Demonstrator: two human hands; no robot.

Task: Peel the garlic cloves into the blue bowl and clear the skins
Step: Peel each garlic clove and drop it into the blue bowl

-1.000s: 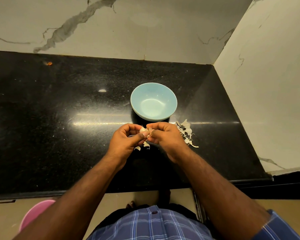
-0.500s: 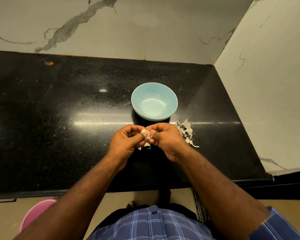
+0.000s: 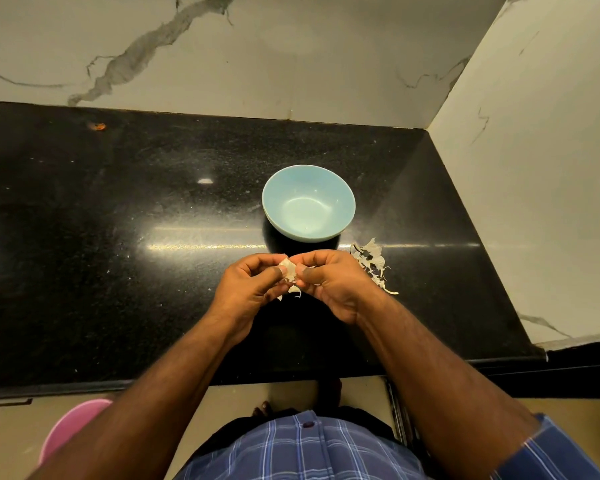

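Garlic clove mostly hidden between left hand, right hand.

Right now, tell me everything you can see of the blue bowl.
The blue bowl is round, pale blue and glossy, perhaps ceramic or melamine. It stands upright on the black countertop, just beyond the hands, and appears empty: no peeled cloves show inside. Light glints off its inner wall. Nothing touches it; the pile of garlic skins lies apart, near its right front.
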